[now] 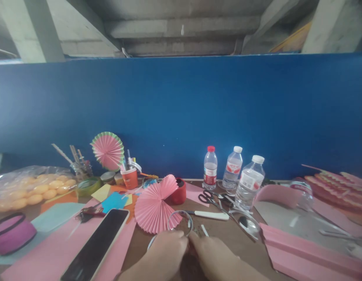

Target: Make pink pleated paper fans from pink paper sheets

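My left hand [169,248] and my right hand [208,249] are close together at the bottom centre, fingers curled. Just above them a clear ring, like a roll of tape [190,219], touches or nearly touches the fingertips; both hands appear closed on its lower edge. Behind it lies a pleated pink paper fan [153,205], spread nearly round with a gap at its upper right. A white-handled knife [212,215] rests to the right of the fan, beyond my right hand. The fingertips' undersides are hidden.
A black-screened phone [96,246] lies on pink paper [49,255] at left. Scissors [208,198], a red tape roll [178,191] and three bottles [210,169] stand or lie behind. Folded pink paper [309,251] is at right. An orange cup [130,178] holds pens.
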The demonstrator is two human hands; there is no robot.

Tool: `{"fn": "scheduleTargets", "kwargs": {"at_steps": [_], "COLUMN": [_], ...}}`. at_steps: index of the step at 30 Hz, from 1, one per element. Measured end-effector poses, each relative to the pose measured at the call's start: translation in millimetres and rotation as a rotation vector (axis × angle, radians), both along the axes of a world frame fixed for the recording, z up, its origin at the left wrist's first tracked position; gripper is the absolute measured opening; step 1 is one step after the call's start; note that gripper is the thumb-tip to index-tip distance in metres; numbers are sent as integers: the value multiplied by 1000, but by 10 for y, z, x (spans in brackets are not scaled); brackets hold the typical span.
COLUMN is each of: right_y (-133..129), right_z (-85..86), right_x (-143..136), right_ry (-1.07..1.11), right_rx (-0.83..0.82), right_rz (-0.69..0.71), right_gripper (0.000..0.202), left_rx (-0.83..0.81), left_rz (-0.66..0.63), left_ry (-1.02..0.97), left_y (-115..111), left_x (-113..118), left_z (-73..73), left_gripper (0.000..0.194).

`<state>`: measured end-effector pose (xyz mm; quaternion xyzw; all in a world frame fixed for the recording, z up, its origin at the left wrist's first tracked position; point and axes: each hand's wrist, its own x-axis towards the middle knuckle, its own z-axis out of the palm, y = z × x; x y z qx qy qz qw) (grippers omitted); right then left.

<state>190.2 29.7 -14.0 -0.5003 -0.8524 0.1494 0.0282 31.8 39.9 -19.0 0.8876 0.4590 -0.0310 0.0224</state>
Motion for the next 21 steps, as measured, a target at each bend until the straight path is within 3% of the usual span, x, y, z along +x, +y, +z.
{"fn": "scheduleTargets", "kwargs": {"at_steps": [4, 11, 15, 18, 21], "right_y": [49, 297, 397, 384, 276], "right_z": [237, 569, 703, 775, 694], "right_x": [215, 966, 1312, 1349, 1069], "right_ry": [27, 190, 252, 326, 421], "right_rx": [50, -16, 28, 99, 255], "right_rz": [94, 71, -140, -306, -230], "right_gripper": [21, 23, 29, 36, 31], "left_rx": [14, 13, 75, 37, -30], "left_rz": [1, 22, 117, 210, 129], "left_ry": [-110, -359, -310, -303, -266], "left_y": [-39, 88, 196, 219, 167], "left_x": [-75, -380, -597, -663, -570], "left_z": [220, 635, 769, 811, 749], "left_gripper": [19, 29, 32, 32, 33]}}
